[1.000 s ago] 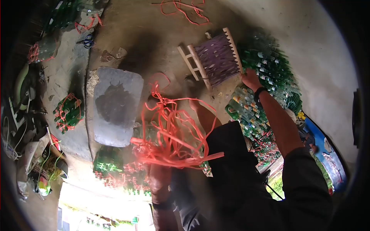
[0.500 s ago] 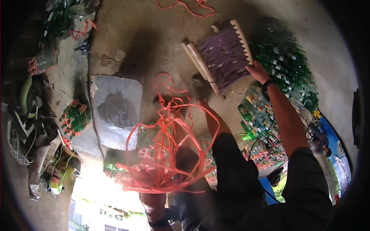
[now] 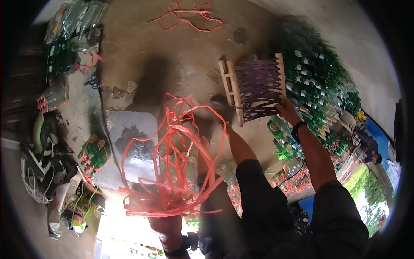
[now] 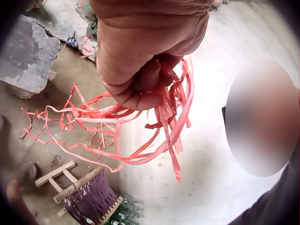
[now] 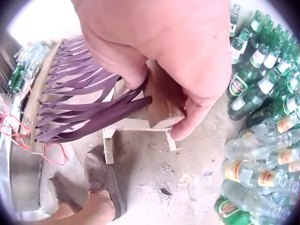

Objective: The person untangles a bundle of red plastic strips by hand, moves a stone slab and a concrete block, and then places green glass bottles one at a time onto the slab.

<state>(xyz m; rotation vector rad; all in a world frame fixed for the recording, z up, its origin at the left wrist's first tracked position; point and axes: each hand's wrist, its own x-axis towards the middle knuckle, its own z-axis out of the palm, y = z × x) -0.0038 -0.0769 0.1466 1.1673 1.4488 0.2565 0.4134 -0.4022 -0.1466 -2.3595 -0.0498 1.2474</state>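
My left hand (image 4: pixel 150 47) grips a loose bunch of red plastic strips (image 4: pixel 108 115) in curled fingers. In the head view the strips (image 3: pixel 189 129) spread in loops above that hand (image 3: pixel 166 231), in front of the legs. My right hand (image 3: pixel 289 111) holds a low wooden stool (image 3: pixel 236 93) by one notched rail, its seat woven of purple straps (image 3: pixel 258 82). In the right wrist view, fingers and thumb of the right hand (image 5: pixel 159 51) close round the end of the wooden rail (image 5: pixel 161 101), beside the purple straps (image 5: pixel 84 122).
Many glass bottles (image 5: pixel 262 89) stand and lie along the right side. A grey slab (image 3: pixel 146 118) lies at left, near a tied bundle of green bottles (image 3: pixel 94 153). More red strips (image 3: pixel 189 19) lie on the far floor. Blue-handled scissors (image 4: pixel 72 40) rest on a ledge.
The stool has turned so its rails stand more upright in the head view, still in the right hand. The left hand and red strips have shifted left and down. The head view has shifted too.
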